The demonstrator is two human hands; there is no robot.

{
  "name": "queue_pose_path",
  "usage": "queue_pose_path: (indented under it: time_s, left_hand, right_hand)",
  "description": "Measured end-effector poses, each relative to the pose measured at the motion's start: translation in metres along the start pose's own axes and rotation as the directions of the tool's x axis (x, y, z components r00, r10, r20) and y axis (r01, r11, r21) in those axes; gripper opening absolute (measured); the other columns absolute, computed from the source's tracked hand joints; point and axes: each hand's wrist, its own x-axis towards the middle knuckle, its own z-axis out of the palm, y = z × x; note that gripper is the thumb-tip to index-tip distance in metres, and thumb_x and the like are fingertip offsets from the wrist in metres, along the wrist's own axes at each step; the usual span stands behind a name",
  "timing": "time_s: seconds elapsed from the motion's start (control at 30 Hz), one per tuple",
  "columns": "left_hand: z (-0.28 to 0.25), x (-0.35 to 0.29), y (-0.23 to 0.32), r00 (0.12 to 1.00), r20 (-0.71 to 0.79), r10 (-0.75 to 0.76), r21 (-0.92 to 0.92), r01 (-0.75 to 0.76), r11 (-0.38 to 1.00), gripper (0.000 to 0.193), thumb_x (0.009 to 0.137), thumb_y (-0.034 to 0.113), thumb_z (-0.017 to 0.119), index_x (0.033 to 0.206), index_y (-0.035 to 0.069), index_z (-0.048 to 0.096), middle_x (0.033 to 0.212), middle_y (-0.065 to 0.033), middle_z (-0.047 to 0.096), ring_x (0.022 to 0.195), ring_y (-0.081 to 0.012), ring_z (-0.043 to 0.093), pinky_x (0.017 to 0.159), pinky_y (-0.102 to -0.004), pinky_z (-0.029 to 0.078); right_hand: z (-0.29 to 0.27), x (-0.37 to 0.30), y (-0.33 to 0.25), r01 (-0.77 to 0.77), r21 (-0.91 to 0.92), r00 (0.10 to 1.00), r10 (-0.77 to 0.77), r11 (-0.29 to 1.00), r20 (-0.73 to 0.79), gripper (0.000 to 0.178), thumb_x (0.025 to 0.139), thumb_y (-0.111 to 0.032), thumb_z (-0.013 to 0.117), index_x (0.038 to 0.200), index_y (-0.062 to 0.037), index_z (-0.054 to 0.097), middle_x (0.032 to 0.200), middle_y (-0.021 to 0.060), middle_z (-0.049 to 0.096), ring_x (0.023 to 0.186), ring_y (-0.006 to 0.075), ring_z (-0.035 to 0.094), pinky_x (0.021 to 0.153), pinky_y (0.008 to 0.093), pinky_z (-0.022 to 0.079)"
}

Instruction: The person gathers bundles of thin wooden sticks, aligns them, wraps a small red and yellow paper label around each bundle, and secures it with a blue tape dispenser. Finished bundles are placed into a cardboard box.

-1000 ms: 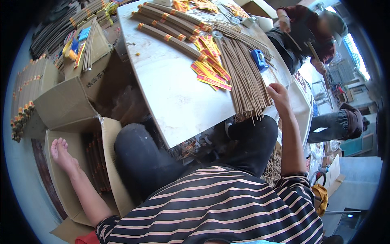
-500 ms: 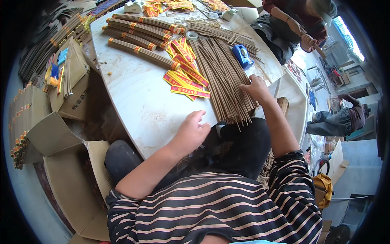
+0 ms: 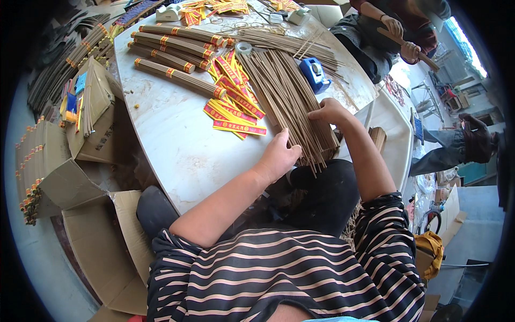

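A broad, loose pile of thin brown incense sticks [image 3: 287,88] lies on the table, its near ends jutting over the edge above my lap. My left hand [image 3: 280,156] is at the left side of those near ends, index finger along the edge and thumb over the sticks. Against the right side my right hand [image 3: 333,114] curls round the pile, thumb on top; its other fingers are partly hidden. Red and yellow paper labels [image 3: 236,115] lie scattered left of the pile. Beyond them rest several banded incense bundles [image 3: 179,78]. A blue tape dispenser [image 3: 314,75] stands right of the sticks.
The white table [image 3: 182,145] has a curved left edge. An open cardboard box [image 3: 99,236] stands at lower left, another carton [image 3: 99,131] behind it. A tape roll [image 3: 243,48] sits near the labels. At the far right, a co-worker's hands [image 3: 402,40] hold a wooden piece.
My left hand has moved right and up to the near ends of the sticks. My right hand has shifted slightly left along the pile. The co-worker's hands have moved on the wooden piece.
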Motion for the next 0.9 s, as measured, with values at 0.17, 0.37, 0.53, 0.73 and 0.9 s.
queue_pose_path:
  time_s: [0.17,0.37,0.53,0.73,0.9]
  left_hand:
    - [-0.001,-0.002,-0.001,0.998,-0.058,-0.017,0.061,0.021,0.998,0.059,0.077,0.015,0.052,0.125,-0.015,0.034,0.122,-0.0281,0.047,0.114,-0.0347,0.047,0.095,-0.0329,0.038]
    - [0.002,-0.002,-0.001,0.999,-0.052,0.009,0.136,-0.002,0.991,0.062,0.077,0.018,0.052,0.127,-0.014,0.032,0.125,-0.0284,0.044,0.118,-0.0341,0.044,0.098,-0.0335,0.035]
    - [0.0,-0.002,0.002,0.998,-0.063,0.004,0.202,0.009,0.979,0.063,0.077,0.019,0.052,0.127,-0.014,0.033,0.128,-0.0284,0.042,0.121,-0.0337,0.041,0.101,-0.0331,0.033]
    - [0.0,-0.004,0.01,0.998,-0.059,-0.014,0.243,0.028,0.97,0.063,0.077,0.019,0.052,0.128,-0.013,0.032,0.129,-0.0286,0.041,0.122,-0.0332,0.041,0.101,-0.0328,0.033]
    - [-0.003,0.003,0.001,0.998,-0.062,-0.01,0.279,0.027,0.96,0.061,0.08,0.013,0.051,0.132,-0.01,0.029,0.107,-0.0168,0.054,0.093,-0.0175,0.051,0.076,-0.0271,0.042]
  right_hand:
    - [-0.003,-0.007,-0.007,0.008,0.1,0.999,-0.004,0.995,-0.035,0.045,0.061,-0.021,0.07,0.094,0.0086,0.062,0.084,0.0172,0.063,0.076,0.0244,0.061,0.069,0.0347,0.047]
    - [-0.008,-0.007,0.001,0.007,0.133,0.996,0.005,0.991,-0.088,0.037,0.06,-0.016,0.067,0.088,0.0079,0.062,0.075,0.0141,0.062,0.065,0.0217,0.06,0.061,0.0317,0.047]
    - [-0.017,-0.023,-0.002,0.029,0.458,0.999,-0.045,0.889,0.023,0.018,0.067,-0.008,0.064,0.076,0.0047,0.056,0.064,0.0106,0.057,0.053,0.0162,0.057,0.049,0.0282,0.045]
    - [-0.03,-0.046,0.0,0.024,0.667,0.976,-0.163,0.745,0.147,0.019,0.071,-0.01,0.065,0.082,0.0029,0.055,0.065,0.009,0.057,0.052,0.0149,0.056,0.05,0.0267,0.046]
    - [-0.04,-0.076,0.003,-0.013,0.643,0.972,-0.142,0.766,0.189,0.015,0.072,-0.007,0.065,0.08,0.0026,0.057,0.064,0.008,0.058,0.052,0.0135,0.056,0.049,0.0258,0.046]
